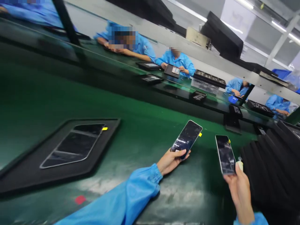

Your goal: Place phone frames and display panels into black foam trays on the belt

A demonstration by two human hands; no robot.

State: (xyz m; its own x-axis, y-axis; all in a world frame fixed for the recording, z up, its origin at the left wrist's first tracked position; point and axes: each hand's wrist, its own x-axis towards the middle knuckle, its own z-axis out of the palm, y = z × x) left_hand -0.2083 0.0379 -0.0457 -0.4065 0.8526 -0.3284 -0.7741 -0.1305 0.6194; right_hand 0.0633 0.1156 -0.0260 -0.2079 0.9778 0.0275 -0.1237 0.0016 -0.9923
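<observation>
Holding one glossy phone panel apiece, the person has both arms stretched out over the green bench [140, 140]. The left hand [170, 161] pinches the lower end of a dark phone screen [187, 137], its fingers [181, 153] wrapped narrowly round the bottom edge so that the panel tilts up and away; a small yellow tab [200, 134] sticks out from its upper side. The right hand [239, 184] grips the bottom of a second phone screen [225, 154] between thumb and fingertips, one fingertip in a pale finger cot [240, 165], and this panel also carries a yellow tab near its top. Both pieces look thin, light, stiff and slick, with glass faces that would mark or crack easily, so a hold by the narrow edges or the lower end, off the glass, seems the safest. To the left, a third screen [75, 144] lies flat in a black tray [35, 168] on the bench. A stack of black trays [272, 168] stands just beside the right hand. Across the belt, other people in blue coats [178, 61] sit at their own trays.
</observation>
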